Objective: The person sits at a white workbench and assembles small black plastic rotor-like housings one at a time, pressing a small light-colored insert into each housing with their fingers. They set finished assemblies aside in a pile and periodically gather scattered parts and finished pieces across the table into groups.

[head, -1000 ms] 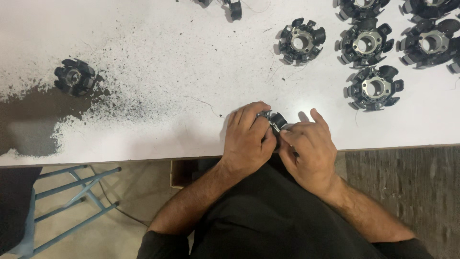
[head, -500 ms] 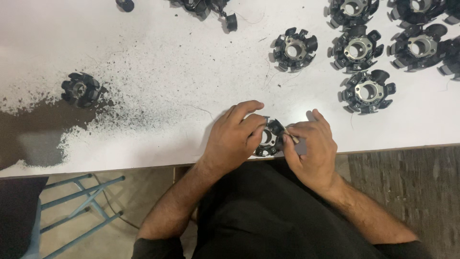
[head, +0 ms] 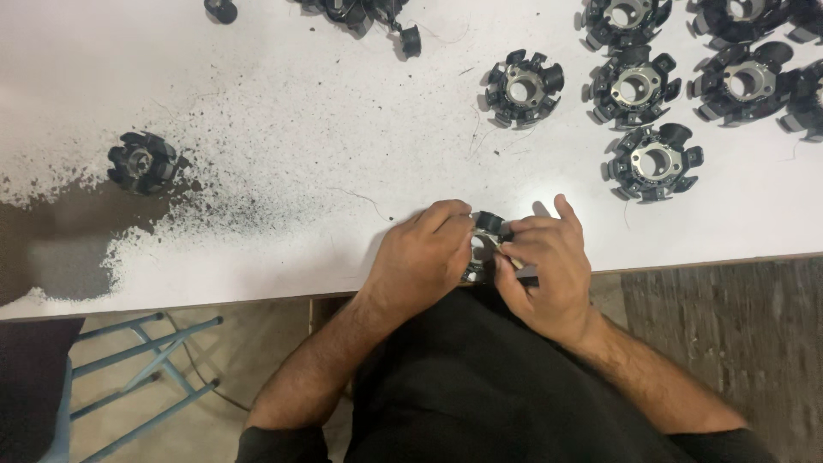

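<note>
Head view: left hand (head: 424,261) and right hand (head: 544,270) both close their fingers on one black stator (head: 486,246) at the near edge of the white worktop (head: 283,111); more stators (head: 523,86) lie beyond.

1. The white desk (head: 257,94) carries all parts; its near edge runs across the middle of the view.
2. Dark speckled wear (head: 77,240) covers its left portion.
3. One black toothed ring part (head: 141,161) lies at the left, beside the wear.
4. Several matching ring parts (head: 636,86) lie grouped at the upper right.
5. Small black pieces (head: 410,40) lie along the far edge.
</note>
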`<state>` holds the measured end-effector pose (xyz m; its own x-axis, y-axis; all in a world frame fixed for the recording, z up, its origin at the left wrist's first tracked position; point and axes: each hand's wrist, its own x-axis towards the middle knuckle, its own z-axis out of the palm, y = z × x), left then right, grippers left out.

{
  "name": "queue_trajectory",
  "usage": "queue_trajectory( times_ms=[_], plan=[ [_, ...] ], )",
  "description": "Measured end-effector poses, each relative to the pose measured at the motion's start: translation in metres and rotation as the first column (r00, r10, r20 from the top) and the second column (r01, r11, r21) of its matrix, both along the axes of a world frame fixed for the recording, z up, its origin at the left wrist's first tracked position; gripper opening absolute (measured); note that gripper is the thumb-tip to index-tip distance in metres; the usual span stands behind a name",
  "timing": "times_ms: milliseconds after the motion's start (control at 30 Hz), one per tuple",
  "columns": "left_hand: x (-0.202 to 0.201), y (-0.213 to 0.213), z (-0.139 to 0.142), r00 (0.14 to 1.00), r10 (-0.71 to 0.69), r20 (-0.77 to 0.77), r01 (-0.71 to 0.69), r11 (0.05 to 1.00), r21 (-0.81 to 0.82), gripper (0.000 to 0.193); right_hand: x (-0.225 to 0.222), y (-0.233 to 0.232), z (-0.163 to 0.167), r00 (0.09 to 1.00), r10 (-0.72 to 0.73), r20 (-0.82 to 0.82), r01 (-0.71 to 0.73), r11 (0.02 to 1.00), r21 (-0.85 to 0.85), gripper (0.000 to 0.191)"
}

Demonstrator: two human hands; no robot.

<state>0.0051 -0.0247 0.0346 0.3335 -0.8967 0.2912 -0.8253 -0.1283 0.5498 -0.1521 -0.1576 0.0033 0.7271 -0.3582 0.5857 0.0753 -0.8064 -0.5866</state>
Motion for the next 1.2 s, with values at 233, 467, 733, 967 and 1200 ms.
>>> queue_trajectory(
  times_ms=[233,467,733,967,1200],
  plan=[
    [-0.004,0.004,-0.010,0.998,0.039,-0.051,-0.038,0.999,0.019,0.012,-0.001,0.002,-0.010,0.999,0.001,-0.051,-0.003,1.000,-0.026,0.027],
    [-0.007,0.008,-0.019,1.000,0.018,-0.009,-0.017,0.999,0.048,0.021,-0.003,-0.001,-0.015,0.999,0.048,-0.017,-0.049,0.997,-0.060,0.029],
    [-0.018,0.007,-0.027,0.998,0.055,0.005,-0.055,0.998,-0.009,0.025,-0.003,-0.001,-0.014,0.997,0.040,-0.072,-0.046,0.995,-0.090,0.033],
    [-0.026,0.000,-0.032,0.993,0.107,0.040,-0.101,0.986,-0.130,0.023,-0.003,-0.007,-0.017,0.997,0.054,-0.048,-0.058,0.996,-0.074,0.034],
    [-0.031,-0.003,-0.035,0.989,0.138,0.045,-0.129,0.980,-0.154,0.023,-0.006,-0.007,-0.018,0.998,0.025,-0.053,-0.030,0.996,-0.088,0.035]
  ],
)
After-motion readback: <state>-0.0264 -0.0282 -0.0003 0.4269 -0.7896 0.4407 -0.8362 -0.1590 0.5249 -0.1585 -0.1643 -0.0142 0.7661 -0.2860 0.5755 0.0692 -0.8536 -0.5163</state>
